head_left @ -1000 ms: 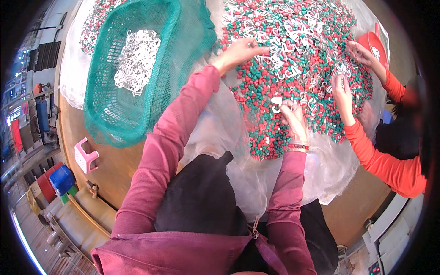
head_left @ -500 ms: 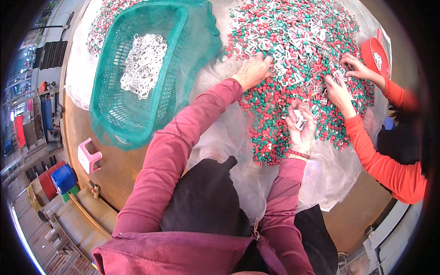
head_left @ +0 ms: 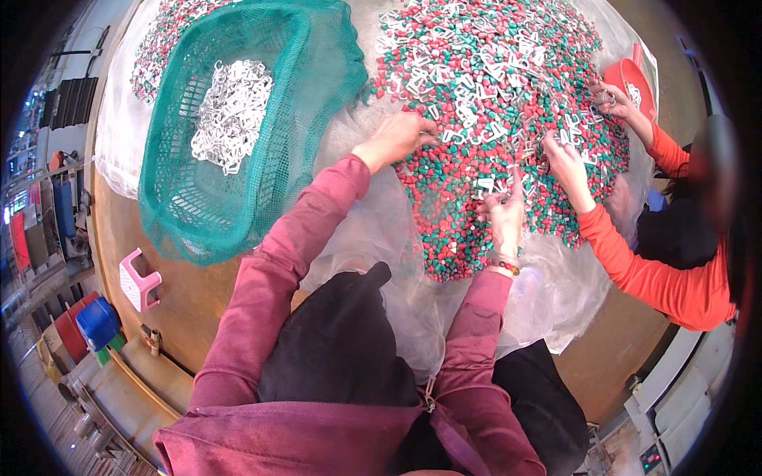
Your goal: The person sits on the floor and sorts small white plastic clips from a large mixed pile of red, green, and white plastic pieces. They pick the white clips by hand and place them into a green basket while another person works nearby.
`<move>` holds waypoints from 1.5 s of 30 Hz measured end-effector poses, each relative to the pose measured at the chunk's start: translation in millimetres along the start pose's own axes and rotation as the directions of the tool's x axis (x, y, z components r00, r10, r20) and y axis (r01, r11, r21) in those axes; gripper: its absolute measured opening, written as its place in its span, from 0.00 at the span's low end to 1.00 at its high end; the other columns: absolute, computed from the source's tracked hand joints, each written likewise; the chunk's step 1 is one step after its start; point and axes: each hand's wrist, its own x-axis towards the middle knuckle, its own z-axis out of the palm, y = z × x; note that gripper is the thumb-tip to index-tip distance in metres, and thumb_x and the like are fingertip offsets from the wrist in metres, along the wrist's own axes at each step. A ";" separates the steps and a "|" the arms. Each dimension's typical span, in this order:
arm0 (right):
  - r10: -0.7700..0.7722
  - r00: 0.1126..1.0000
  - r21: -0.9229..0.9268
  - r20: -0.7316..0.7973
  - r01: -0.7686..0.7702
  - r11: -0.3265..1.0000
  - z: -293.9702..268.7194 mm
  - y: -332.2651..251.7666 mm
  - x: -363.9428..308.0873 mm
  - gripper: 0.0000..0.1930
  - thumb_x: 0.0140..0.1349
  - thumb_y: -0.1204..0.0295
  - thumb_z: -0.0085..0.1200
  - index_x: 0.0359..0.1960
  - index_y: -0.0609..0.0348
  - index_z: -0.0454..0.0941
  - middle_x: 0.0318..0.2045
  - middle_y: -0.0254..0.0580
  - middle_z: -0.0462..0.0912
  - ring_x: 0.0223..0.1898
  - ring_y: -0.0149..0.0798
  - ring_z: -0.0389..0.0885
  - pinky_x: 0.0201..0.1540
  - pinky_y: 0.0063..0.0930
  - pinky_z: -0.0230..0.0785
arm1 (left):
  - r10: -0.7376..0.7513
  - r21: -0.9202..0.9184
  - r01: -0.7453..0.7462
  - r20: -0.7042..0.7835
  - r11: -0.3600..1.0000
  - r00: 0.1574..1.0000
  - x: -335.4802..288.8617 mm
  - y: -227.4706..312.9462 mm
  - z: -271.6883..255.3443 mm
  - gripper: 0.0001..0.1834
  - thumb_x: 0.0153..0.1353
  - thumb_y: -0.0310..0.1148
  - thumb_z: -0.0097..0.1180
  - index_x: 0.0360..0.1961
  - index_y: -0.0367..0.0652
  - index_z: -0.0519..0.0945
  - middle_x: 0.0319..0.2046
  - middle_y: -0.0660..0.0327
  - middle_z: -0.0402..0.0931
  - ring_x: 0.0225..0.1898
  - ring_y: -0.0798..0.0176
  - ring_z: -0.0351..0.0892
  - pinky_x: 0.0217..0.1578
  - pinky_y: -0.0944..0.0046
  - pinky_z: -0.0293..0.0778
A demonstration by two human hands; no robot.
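Well, your left hand (head_left: 394, 140) bends its fingers at the edge of the bits (head_left: 435, 242); your right hand (head_left: 505, 220), apart from it, is beside a white clip (head_left: 485, 183) among them. I can't tell if either grips anything. A co-worker's hands (head_left: 567, 170) crowd your right, near a scoop (head_left: 621, 74); left stand a basket (head_left: 272, 127) and stool (head_left: 138, 282).

Maroon sleeves (head_left: 274, 258) are worn with a beaded bracelet (head_left: 503, 266)

The left hand (head_left: 395, 140), fingers bent, is at the left edge of a heap (head_left: 452, 234) of red and green pieces and white hooks (head_left: 494, 132). The right hand (head_left: 505, 222) is over its near part. Left, a green basket (head_left: 214, 198) holds hooks; right, a co-worker's hands (head_left: 567, 169) reach in.
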 end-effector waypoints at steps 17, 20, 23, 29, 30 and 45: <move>-0.185 0.953 0.971 0.238 -0.230 0.062 -6.3 8.1 8.3 0.14 0.59 0.63 0.46 0.36 0.63 0.69 0.43 0.51 0.71 0.55 0.57 0.64 0.54 0.54 0.61 | 0.024 -0.156 -0.029 -0.034 0.987 0.999 40.6 1.9 30.0 0.21 0.57 0.49 0.55 0.35 0.40 0.74 0.32 0.55 0.76 0.30 0.54 0.78 0.25 0.58 0.72; -0.212 0.949 0.962 0.232 -0.256 -0.091 -36.8 19.8 11.3 0.20 0.63 0.57 0.47 0.18 0.55 0.60 0.24 0.39 0.63 0.32 0.39 0.64 0.33 0.33 0.64 | 0.034 0.198 -0.031 -0.015 0.980 0.999 38.0 3.1 48.6 0.19 0.53 0.45 0.59 0.37 0.39 0.74 0.29 0.52 0.75 0.33 0.46 0.77 0.34 0.50 0.71; 0.038 0.995 0.970 0.089 -0.095 0.225 -79.3 40.0 16.6 0.15 0.62 0.68 0.51 0.20 0.54 0.61 0.18 0.32 0.60 0.26 0.32 0.63 0.26 0.26 0.60 | 0.066 0.193 -0.067 0.009 0.979 0.998 34.3 0.7 51.7 0.19 0.53 0.45 0.59 0.33 0.38 0.74 0.25 0.50 0.75 0.32 0.46 0.77 0.32 0.51 0.70; -0.466 0.788 -0.504 -0.403 0.234 0.831 -85.1 70.1 65.8 0.15 0.51 0.68 0.62 0.36 0.59 0.71 0.25 0.43 0.77 0.26 0.41 0.75 0.33 0.35 0.68 | -0.217 -0.194 0.233 0.103 0.953 0.971 14.6 1.7 20.7 0.18 0.59 0.44 0.54 0.26 0.38 0.75 0.18 0.59 0.73 0.22 0.62 0.74 0.26 0.57 0.68; -0.244 0.922 -0.477 -0.300 0.076 0.876 -81.0 69.9 69.3 0.22 0.49 0.67 0.64 0.44 0.61 0.71 0.31 0.49 0.79 0.31 0.48 0.77 0.39 0.37 0.69 | -0.264 -0.387 0.301 0.147 0.871 0.953 6.3 2.2 14.8 0.14 0.60 0.41 0.52 0.28 0.41 0.75 0.20 0.64 0.73 0.19 0.70 0.68 0.18 0.67 0.64; -0.023 0.998 0.844 0.051 -0.031 0.536 -42.9 36.4 -4.6 0.05 0.53 0.79 0.50 0.32 0.59 0.70 0.29 0.43 0.77 0.32 0.39 0.78 0.18 0.20 0.66 | -0.105 -0.786 0.513 0.511 0.343 0.853 9.7 34.3 29.8 0.11 0.56 0.35 0.55 0.40 0.45 0.73 0.25 0.62 0.70 0.21 0.66 0.68 0.13 0.75 0.64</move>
